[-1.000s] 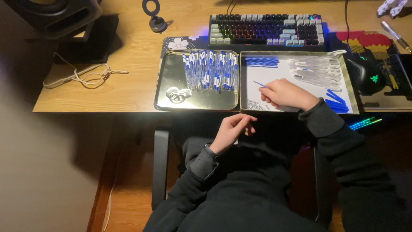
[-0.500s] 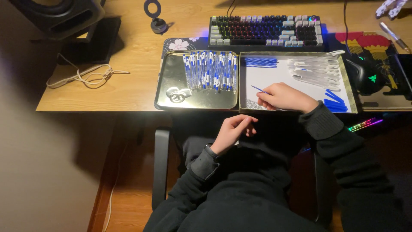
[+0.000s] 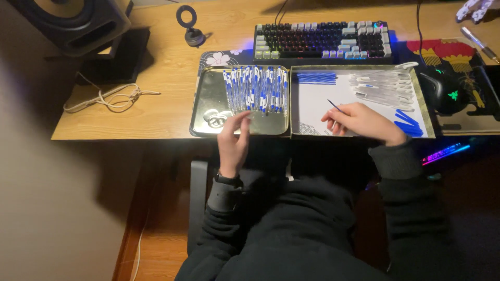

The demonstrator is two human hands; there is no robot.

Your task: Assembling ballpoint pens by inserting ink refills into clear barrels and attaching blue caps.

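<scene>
Two shallow metal trays sit side by side at the desk's front edge. The left tray (image 3: 204, 101) holds a row of several blue-and-white pens (image 3: 255, 88) and small clear springs (image 3: 212, 118). My left hand (image 3: 233, 143) reaches over its front rim, fingertips at the springs and the pens' lower ends; what it grips, if anything, is unclear. My right hand (image 3: 359, 122) rests in the right tray (image 3: 423, 112), pinching a thin blue ink refill (image 3: 333, 106). That tray also holds blue refills (image 3: 316, 78), clear pen barrels (image 3: 383, 86) and blue caps (image 3: 406, 122).
A backlit keyboard (image 3: 323, 39) lies behind the trays. A black mouse (image 3: 442, 93) sits on a patterned mat at the right. A speaker (image 3: 73, 21) stands at the back left, with a coiled white cord (image 3: 107, 96) and a small ring stand (image 3: 190, 26).
My left hand has risen from my lap to the front of the left tray. My right hand stays in the right tray with the refill.
</scene>
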